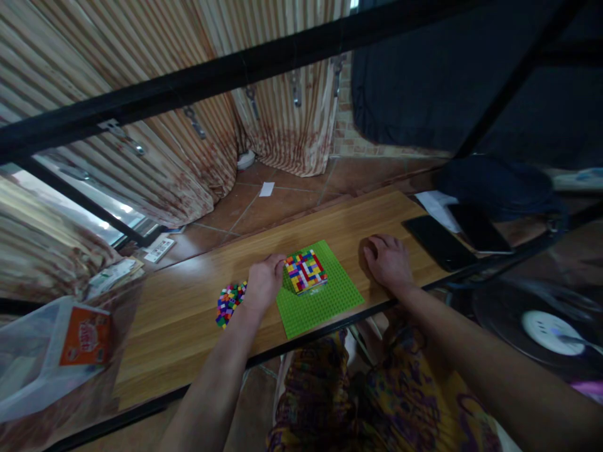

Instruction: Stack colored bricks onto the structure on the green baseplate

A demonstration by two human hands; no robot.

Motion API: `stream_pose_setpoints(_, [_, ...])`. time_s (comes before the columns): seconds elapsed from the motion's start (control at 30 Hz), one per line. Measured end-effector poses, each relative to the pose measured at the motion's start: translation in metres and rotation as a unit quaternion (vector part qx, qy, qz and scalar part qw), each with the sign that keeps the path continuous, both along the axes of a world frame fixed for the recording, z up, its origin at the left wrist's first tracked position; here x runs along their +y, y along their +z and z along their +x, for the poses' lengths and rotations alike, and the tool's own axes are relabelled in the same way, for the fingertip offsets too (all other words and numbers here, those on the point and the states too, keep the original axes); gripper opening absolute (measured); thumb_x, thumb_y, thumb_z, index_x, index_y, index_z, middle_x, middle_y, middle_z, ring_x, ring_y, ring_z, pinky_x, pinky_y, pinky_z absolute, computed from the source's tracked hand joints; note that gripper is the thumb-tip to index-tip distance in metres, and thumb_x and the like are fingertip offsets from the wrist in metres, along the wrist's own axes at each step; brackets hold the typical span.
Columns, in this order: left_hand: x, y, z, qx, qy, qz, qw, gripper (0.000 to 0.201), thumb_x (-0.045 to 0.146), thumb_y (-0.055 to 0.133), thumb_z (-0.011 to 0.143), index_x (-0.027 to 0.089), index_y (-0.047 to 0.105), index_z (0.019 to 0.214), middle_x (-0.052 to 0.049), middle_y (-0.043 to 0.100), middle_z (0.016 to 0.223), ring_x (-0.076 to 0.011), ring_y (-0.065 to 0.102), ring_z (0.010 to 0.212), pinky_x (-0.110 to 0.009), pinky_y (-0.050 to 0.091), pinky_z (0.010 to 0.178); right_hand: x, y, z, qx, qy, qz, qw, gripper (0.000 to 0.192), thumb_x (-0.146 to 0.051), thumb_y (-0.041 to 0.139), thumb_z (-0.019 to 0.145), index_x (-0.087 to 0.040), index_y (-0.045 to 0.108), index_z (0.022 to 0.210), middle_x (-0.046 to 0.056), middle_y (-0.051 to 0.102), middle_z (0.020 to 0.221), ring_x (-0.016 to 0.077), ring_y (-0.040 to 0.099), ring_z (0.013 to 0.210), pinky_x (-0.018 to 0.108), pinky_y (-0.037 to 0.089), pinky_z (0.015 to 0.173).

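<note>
A square built of multicoloured toy bricks (306, 271) sits on the upper left part of a green studded baseplate (325, 307). At its left corner is my left hand (264, 280), thumb and fingers pinched together; whatever they hold is hidden or too small to name. Just left of that wrist lies a pile of loose small bricks (229, 304), partly covered by my forearm. My right hand (390, 260) rests on the wooden table to the right of the baseplate, fingers loosely bent, thumb apart, with nothing seen in it.
Two dark phone-like slabs (439, 242) and a white paper (438, 207) lie at the table's (179, 326) right end, near a dark bag (494, 185). A clear plastic bin (38, 358) with an orange label stands left. A black metal bar (264, 66) crosses above.
</note>
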State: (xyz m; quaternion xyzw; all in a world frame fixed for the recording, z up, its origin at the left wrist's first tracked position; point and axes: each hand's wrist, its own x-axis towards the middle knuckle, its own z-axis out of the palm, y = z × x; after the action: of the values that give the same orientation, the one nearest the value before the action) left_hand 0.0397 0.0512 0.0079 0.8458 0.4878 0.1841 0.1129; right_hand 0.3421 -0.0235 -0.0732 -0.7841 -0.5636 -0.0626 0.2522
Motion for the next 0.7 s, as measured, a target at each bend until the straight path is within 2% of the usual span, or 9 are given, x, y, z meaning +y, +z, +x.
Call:
stream_pose_setpoints(0.1, [0.001, 0.003, 0.002, 0.042, 0.005, -0.008, 0.999, 0.03, 0.018, 0.048, 0.091, 0.021, 0.065, 0.115, -0.006, 0.074, 0.104, -0.0196, 0.071, 0.092, -0.03, 0.053, 0.087, 0.0, 0.0, 0.0, -0.001, 0.001, 0.004, 1.0, 0.041, -0.038, 0.042, 0.092, -0.014, 0.064, 0.118, 0.016, 0.061, 0.124, 0.0326, 0.049, 0.112, 0.048, 0.039, 0.094])
stream_pose_setpoints(0.2, [0.003, 0.011, 0.005, 0.087, 0.0, -0.01, 0.996, 0.036, 0.018, 0.047, 0.091, 0.02, 0.059, 0.125, -0.006, 0.075, 0.1, -0.0196, 0.071, 0.09, -0.029, 0.054, 0.085, 0.0, 0.0, 0.001, -0.003, 0.005, 0.006, 1.0, 0.041, -0.038, 0.042, 0.092, -0.015, 0.064, 0.118, 0.016, 0.061, 0.123, 0.0329, 0.05, 0.111, 0.048, 0.039, 0.093])
stream_pose_setpoints(0.37, [0.009, 0.023, 0.008, 0.136, -0.032, -0.011, 0.99, 0.035, 0.019, 0.048, 0.092, 0.022, 0.06, 0.124, -0.006, 0.076, 0.095, -0.0193, 0.071, 0.089, -0.028, 0.053, 0.083, -0.001, 0.0, 0.001, -0.002, 0.003, 0.006, 1.0, 0.041, -0.038, 0.041, 0.092, -0.015, 0.064, 0.118, 0.016, 0.061, 0.124, 0.0333, 0.05, 0.111, 0.049, 0.04, 0.092])
stream_pose_setpoints(0.7, [0.011, 0.022, 0.005, 0.106, -0.042, -0.021, 0.993, 0.041, 0.021, 0.053, 0.09, 0.022, 0.057, 0.131, -0.004, 0.076, 0.099, -0.017, 0.071, 0.092, -0.025, 0.053, 0.084, -0.001, 0.001, 0.001, 0.001, 0.002, 0.0, 1.0, 0.04, -0.037, 0.043, 0.091, -0.015, 0.064, 0.118, 0.016, 0.061, 0.124, 0.0335, 0.049, 0.111, 0.048, 0.04, 0.092])
